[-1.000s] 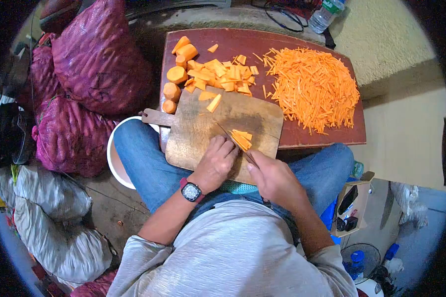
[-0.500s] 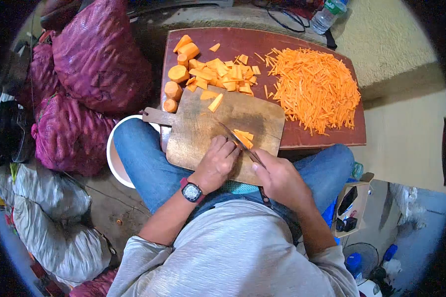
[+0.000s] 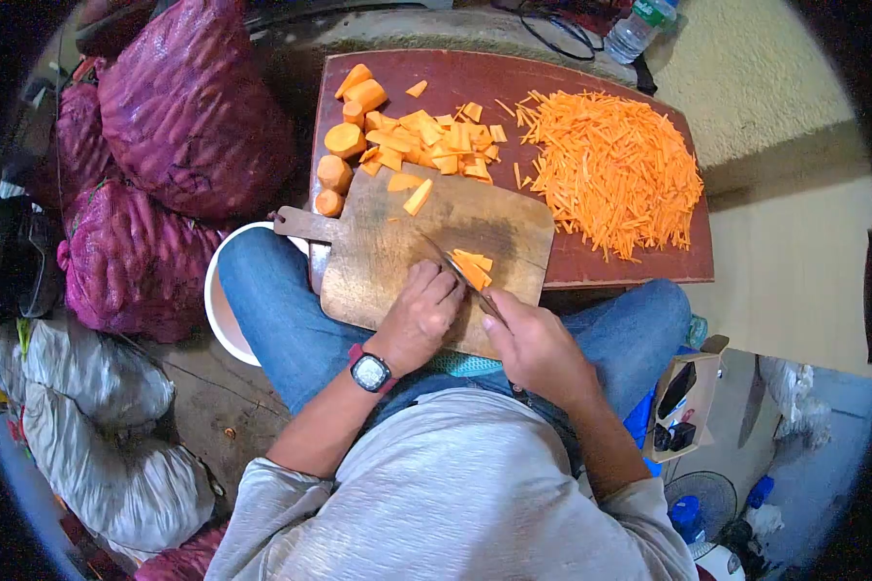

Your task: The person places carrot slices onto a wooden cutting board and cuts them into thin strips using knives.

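Observation:
My right hand point(image 3: 543, 351) grips a knife point(image 3: 463, 270) by its handle, the blade slanting up and left over the wooden cutting board point(image 3: 373, 261). Close beside the blade, my left hand point(image 3: 419, 312) has its fingers curled down onto a carrot piece, which they almost wholly cover. Cut carrot sticks point(image 3: 473, 267) lie against the blade's right side. Farther up the board rest a couple of loose carrot slices point(image 3: 418, 198). The board lies partly over my lap and partly on the red table point(image 3: 610, 272).
Behind the board are a heap of carrot slices point(image 3: 426, 137) and thick carrot chunks point(image 3: 344, 140). A large pile of carrot strips point(image 3: 615, 174) covers the table's right side. Purple mesh sacks point(image 3: 189, 116) and a white tub point(image 3: 213, 320) stand left; a plastic bottle point(image 3: 635, 34) is at the back.
The knife and my right hand have shifted slightly left. My left hand stays curled at the blade. The whole view has drifted a little; the piles look the same.

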`<action>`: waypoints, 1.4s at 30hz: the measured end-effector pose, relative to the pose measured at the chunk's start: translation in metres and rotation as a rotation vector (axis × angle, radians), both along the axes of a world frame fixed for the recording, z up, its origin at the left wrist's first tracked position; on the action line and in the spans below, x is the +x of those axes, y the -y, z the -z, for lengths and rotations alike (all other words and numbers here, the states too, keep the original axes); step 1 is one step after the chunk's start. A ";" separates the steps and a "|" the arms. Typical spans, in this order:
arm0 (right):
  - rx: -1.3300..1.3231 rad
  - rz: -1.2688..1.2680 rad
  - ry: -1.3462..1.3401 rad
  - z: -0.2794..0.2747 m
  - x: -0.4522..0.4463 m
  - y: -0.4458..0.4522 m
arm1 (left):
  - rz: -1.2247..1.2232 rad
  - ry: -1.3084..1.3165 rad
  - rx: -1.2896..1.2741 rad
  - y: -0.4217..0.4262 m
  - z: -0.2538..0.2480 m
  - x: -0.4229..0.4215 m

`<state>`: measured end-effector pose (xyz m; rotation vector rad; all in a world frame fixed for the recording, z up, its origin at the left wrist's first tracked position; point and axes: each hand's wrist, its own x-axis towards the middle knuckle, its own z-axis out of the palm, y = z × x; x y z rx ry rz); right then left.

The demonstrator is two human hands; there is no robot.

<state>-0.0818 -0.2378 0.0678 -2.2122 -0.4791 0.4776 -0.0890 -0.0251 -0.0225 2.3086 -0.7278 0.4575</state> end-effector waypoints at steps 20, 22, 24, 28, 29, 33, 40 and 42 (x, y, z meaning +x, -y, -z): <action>-0.045 0.009 0.001 -0.009 -0.005 0.001 | 0.006 -0.095 -0.012 -0.002 -0.002 -0.002; -0.075 0.009 -0.027 -0.007 -0.002 -0.003 | 0.015 -0.085 -0.016 -0.003 -0.001 -0.002; -0.103 0.007 -0.048 -0.001 -0.001 -0.002 | 0.003 -0.064 0.003 -0.003 -0.001 -0.002; 0.036 0.011 0.072 -0.002 0.002 0.002 | -0.002 -0.087 0.001 -0.003 -0.004 -0.001; 0.127 0.028 0.072 -0.006 0.003 0.003 | -0.001 -0.119 0.001 -0.003 -0.005 -0.002; 0.222 0.149 0.052 -0.014 0.008 0.009 | -0.034 -0.153 -0.051 -0.003 -0.005 0.000; 0.171 0.163 -0.014 -0.013 -0.005 0.029 | -0.086 -0.111 -0.184 0.000 0.006 0.006; 0.173 0.168 -0.006 -0.009 -0.009 0.035 | -0.093 -0.113 -0.162 -0.001 0.005 0.006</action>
